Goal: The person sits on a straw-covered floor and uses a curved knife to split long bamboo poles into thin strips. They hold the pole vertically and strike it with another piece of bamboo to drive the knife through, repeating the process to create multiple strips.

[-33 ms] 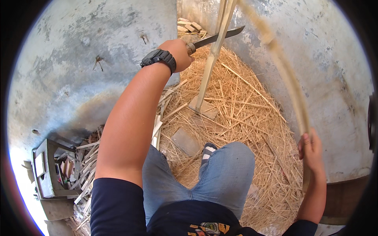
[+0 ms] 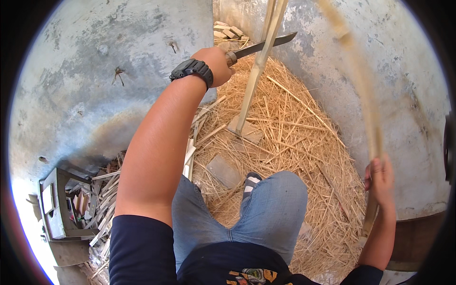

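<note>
My left hand (image 2: 215, 66) is closed round the wooden handle of a machete (image 2: 260, 46), its dark blade pointing up to the right. The blade lies across an upright bamboo strip (image 2: 251, 85), split toward the top, and sits in or against the split; I cannot tell which. The strip's lower end rests on a block (image 2: 247, 129) on the floor. My right hand (image 2: 381, 183) grips a long bamboo stick (image 2: 365, 92), smeared by motion, which curves up along the right wall. The stick's lower end shows beside my forearm.
Straw-like shavings (image 2: 304, 142) cover the floor between two grey walls (image 2: 118, 71). A flat grey slab (image 2: 224, 171) lies by my foot. At left stands a wooden frame (image 2: 59, 204) with scrap sticks. Cut wood blocks (image 2: 228, 32) are stacked at the back.
My right hand and the bamboo stick have shifted a little to the right. My left hand, the machete and the split strip have hardly moved.
</note>
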A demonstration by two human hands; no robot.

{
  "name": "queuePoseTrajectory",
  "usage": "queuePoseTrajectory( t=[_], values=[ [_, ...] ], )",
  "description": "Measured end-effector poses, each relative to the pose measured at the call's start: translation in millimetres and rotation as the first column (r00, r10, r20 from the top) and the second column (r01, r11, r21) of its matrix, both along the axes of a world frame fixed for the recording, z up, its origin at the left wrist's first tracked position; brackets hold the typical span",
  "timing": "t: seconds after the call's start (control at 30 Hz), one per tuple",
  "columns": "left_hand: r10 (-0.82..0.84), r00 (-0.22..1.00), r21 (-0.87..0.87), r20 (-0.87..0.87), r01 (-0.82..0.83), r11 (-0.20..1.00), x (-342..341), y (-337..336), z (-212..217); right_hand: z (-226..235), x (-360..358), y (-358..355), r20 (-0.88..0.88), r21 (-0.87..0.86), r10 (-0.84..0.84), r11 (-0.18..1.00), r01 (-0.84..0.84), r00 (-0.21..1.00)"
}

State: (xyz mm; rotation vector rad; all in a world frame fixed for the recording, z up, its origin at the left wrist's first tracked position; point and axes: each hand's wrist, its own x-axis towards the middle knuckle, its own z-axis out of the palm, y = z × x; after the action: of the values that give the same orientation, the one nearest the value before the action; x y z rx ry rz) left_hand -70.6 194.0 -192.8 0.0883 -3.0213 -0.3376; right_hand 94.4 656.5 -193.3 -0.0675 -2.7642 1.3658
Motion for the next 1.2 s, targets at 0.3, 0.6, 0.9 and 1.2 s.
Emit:
queuePoseTrajectory(
  t=[0.3,0.6,0.9,1.2],
  values=[
    [-0.026,0.999,0.016,-0.031,0.026,1.000,-1.6,5.0,-4.8,-49.8,-5.3,28.3,-0.134,0.101,0.083,0.992,-0.070,0.987],
    [-0.034,0.999,-0.021,0.008,0.034,0.999,5.7,3.2,-1.2,3.8,9.0,7.2,-0.236,-0.182,-0.085,0.982,0.042,0.968],
    [0.000,1.000,-0.009,0.022,0.000,1.000,9.7,-1.1,-2.9,-37.5,19.5,-9.3,0.158,0.210,0.086,0.970,-0.119,0.984],
    [0.010,1.000,-0.027,0.020,-0.010,1.000,9.4,-9.1,-8.7,-3.7,10.3,-21.1,-0.468,-0.325,-0.201,0.945,0.044,0.861]
  ],
)
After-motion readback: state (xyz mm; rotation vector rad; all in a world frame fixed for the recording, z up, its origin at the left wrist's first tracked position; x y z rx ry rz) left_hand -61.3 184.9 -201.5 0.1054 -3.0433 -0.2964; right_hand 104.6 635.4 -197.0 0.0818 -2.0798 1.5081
